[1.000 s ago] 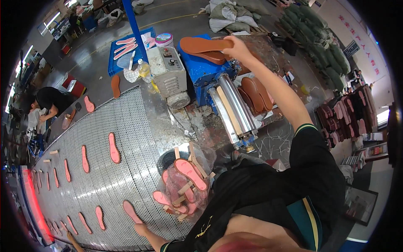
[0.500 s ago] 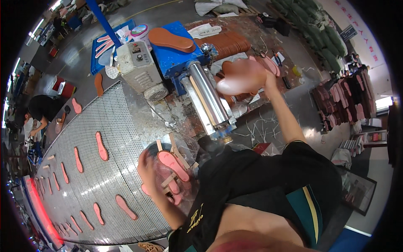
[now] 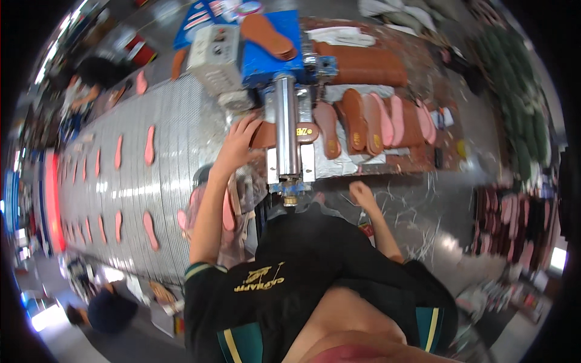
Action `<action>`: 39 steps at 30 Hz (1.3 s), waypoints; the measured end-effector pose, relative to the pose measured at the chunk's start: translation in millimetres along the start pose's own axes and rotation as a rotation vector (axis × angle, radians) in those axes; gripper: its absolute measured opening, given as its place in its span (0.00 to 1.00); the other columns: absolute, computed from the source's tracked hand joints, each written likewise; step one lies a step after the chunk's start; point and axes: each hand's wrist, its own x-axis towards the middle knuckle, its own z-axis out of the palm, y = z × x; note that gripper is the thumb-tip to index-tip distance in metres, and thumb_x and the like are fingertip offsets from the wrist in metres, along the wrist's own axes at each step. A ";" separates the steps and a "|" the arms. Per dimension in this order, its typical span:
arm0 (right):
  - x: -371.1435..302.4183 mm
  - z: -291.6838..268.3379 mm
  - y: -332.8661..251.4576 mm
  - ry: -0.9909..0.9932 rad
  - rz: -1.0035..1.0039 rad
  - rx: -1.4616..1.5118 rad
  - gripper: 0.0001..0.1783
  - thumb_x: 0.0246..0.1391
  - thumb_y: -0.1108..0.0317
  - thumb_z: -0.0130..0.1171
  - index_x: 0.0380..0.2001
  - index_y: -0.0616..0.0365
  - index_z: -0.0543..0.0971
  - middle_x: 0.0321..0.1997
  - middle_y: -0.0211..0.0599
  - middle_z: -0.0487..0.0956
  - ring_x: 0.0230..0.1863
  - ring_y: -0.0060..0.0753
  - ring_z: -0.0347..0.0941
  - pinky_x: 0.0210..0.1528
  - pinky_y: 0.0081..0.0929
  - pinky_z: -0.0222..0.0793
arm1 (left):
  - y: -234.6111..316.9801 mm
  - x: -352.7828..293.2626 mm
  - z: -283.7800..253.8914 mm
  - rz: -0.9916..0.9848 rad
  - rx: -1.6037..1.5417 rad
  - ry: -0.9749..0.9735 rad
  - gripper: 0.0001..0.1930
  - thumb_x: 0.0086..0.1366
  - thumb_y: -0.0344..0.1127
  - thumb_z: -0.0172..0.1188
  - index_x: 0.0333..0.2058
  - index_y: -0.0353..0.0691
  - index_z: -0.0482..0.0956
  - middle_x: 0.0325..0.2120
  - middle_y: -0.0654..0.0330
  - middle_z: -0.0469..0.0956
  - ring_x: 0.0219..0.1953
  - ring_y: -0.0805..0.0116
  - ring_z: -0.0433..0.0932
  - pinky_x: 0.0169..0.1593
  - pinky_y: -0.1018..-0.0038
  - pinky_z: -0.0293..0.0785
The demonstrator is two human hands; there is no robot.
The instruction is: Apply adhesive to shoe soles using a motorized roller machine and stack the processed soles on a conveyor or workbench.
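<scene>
A small round yellow label (image 3: 304, 131) with dark marks sits on the brown insole (image 3: 284, 134) lying across the metal roller (image 3: 286, 130). Two more gold stamps mark the brown insoles to its right, one (image 3: 332, 144) near the roller and one (image 3: 356, 140) just beyond it. At the far end, a blue sheet (image 3: 203, 18) printed with pale sole shapes lies left of the blue machine top (image 3: 266, 57). No screens or packages can be made out.

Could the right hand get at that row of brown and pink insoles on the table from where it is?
Probably yes. The right hand hangs empty near the table edge, and the insoles lie just beyond it with nothing between; the roller stands off to its left.
</scene>
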 end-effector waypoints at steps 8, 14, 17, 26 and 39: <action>-103.7 -59.2 85.6 -0.188 0.037 -0.452 0.12 0.53 0.63 0.49 0.22 0.56 0.77 0.18 0.33 0.73 0.17 0.25 0.67 0.18 0.28 0.60 | -51.0 -39.2 -22.5 -0.180 0.123 -0.073 0.43 0.37 0.28 0.71 0.57 0.43 0.64 0.54 0.52 0.66 0.57 0.50 0.64 0.60 0.60 0.59; -48.4 -103.8 136.4 -0.200 0.649 -0.214 0.11 0.53 0.63 0.49 0.24 0.54 0.78 0.19 0.35 0.74 0.18 0.25 0.70 0.15 0.27 0.62 | -100.7 -122.0 22.9 -1.010 -0.875 -0.051 0.29 0.58 0.50 0.63 0.53 0.41 0.69 0.41 0.58 0.76 0.40 0.62 0.77 0.42 0.65 0.76; -16.2 -98.6 94.5 -0.002 0.680 -0.006 0.10 0.56 0.61 0.49 0.34 0.53 0.76 0.24 0.34 0.76 0.22 0.26 0.73 0.19 0.25 0.65 | -106.6 -155.8 50.3 -1.216 -1.375 0.135 0.32 0.61 0.62 0.53 0.52 0.40 0.70 0.40 0.56 0.77 0.37 0.62 0.79 0.40 0.65 0.78; 0.9 -60.4 49.5 0.019 0.562 -0.049 0.10 0.59 0.63 0.49 0.40 0.54 0.74 0.27 0.33 0.77 0.22 0.25 0.72 0.20 0.24 0.67 | -161.5 -176.6 111.8 -1.178 -1.572 0.984 0.23 0.64 0.52 0.54 0.44 0.35 0.75 0.38 0.55 0.79 0.37 0.62 0.81 0.39 0.64 0.80; -47.9 -30.9 44.3 0.041 0.788 -0.210 0.16 0.59 0.52 0.50 0.42 0.51 0.75 0.31 0.31 0.78 0.29 0.30 0.75 0.26 0.29 0.67 | -235.7 -166.1 12.1 -0.884 -1.717 1.016 0.30 0.67 0.57 0.46 0.50 0.31 0.69 0.48 0.48 0.74 0.52 0.55 0.73 0.54 0.60 0.69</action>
